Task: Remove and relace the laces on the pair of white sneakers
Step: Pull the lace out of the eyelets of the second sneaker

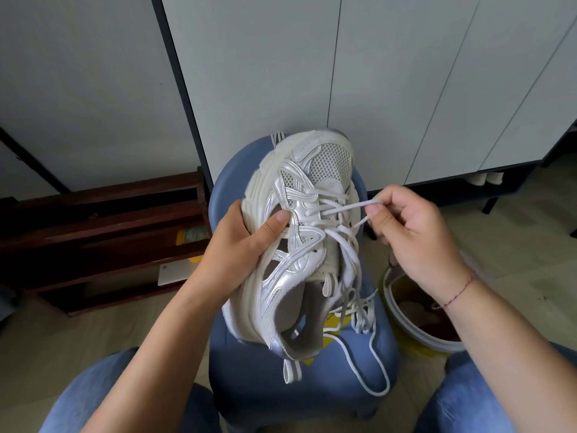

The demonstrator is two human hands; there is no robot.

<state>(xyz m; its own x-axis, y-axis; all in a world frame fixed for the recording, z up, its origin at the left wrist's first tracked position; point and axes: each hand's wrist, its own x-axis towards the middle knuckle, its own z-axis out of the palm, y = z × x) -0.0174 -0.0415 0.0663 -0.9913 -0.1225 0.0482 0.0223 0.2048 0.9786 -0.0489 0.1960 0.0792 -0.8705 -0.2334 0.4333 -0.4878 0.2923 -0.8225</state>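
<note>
A white and silver sneaker [299,232] is held above a blue stool [249,379], toe pointing away from me. My left hand [240,245] grips its sole and side, thumb pressed on the upper. My right hand [412,232] pinches a loop of the white lace [343,209] pulled out sideways from the upper eyelets. The rest of the lace hangs loose in a tangle down the sneaker's right side and trails onto the stool seat. A second sneaker's edge peeks out behind the toe at the stool's far side.
White cabinet doors stand behind the stool. A dark wooden rack [103,232] sits on the floor at left. A white bucket [415,320] stands at the right of the stool. My knees in blue jeans frame the bottom of the view.
</note>
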